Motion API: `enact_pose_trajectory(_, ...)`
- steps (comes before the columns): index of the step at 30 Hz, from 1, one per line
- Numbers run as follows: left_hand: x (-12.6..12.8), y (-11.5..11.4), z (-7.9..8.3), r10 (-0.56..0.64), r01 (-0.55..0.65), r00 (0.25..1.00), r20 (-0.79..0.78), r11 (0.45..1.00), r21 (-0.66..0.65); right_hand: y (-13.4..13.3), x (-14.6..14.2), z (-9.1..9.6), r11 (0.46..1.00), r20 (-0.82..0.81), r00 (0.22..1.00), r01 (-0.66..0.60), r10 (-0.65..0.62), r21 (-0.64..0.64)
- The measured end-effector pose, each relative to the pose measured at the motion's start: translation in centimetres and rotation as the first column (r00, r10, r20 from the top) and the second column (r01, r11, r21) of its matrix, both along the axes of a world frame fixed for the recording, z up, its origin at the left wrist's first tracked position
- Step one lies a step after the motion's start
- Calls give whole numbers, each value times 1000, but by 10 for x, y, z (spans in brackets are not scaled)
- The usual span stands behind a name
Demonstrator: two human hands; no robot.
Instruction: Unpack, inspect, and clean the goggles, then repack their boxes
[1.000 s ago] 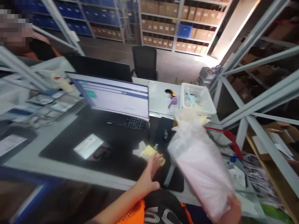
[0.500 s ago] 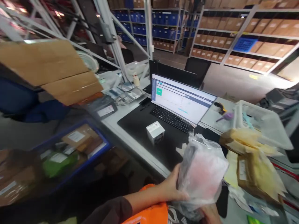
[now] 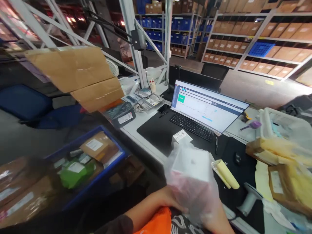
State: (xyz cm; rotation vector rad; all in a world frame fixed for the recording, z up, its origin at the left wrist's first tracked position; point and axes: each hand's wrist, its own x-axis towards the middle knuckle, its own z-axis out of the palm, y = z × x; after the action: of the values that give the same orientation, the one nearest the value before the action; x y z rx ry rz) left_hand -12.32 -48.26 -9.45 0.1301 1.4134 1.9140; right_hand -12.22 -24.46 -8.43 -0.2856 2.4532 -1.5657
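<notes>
Got the left hand (image 3: 170,199) closed on the lower left side of a clear plastic bag (image 3: 197,198), down in the lower middle of the frame, with the thumb side against the plastic. Got the right hand (image 3: 214,219) over at the lower right of the same bag, mostly hidden behind it, so can't tell how wide or narrow. Can make out a white box (image 3: 191,162) inside the bag near the top, plus something pinkish lower down, too cloudy to read through the film. Holding all that by the near edge of the counter (image 3: 143,145), can't tell about contact with it.

Just past the bag, spotting a small printed carton (image 3: 182,136) on a black mat (image 3: 152,130), then a keyboard (image 3: 191,126) and a lit monitor (image 3: 209,104) right of centre. Right of the bag, seeing a pale yellow roll (image 3: 227,174), a grey handheld scanner (image 3: 250,199) and a mouse (image 3: 237,158), with yellow packaging (image 3: 301,182) heaped at the right edge of the frame. Lower left, looking at a blue bin (image 3: 95,181) full of parcels, including a bright green one. Upper left, seeing big cardboard flaps (image 3: 85,68) standing open; upper right, shelves (image 3: 234,34) packed with brown boxes
</notes>
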Motion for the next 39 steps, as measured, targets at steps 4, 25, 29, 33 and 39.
enact_pose_trajectory(4, -17, 2, -11, -66, 62, 996, -55, 996, -67, 3, 2, -16, 983, 12, 985, 174, -174, -63)
enact_pose_trajectory(25, -101, 104, -72, -258, -183, 655, 710, 858, 480, 53, -75, -29, 879, -315, 916, 350, -248, 323)
enact_pose_trajectory(29, -105, 105, -38, -171, -311, 637, 751, 835, 454, 56, -99, -13, 929, -365, 866, 371, -342, 9)
enact_pose_trajectory(33, -110, 103, -11, -56, -274, 708, 704, 897, 347, 48, -115, 3, 862, -44, 910, 373, -412, -344)
enact_pose_trajectory(39, -109, 100, -3, 137, -269, 760, 636, 956, 116, 55, -124, 8, 618, 245, 895, 437, -374, -653)
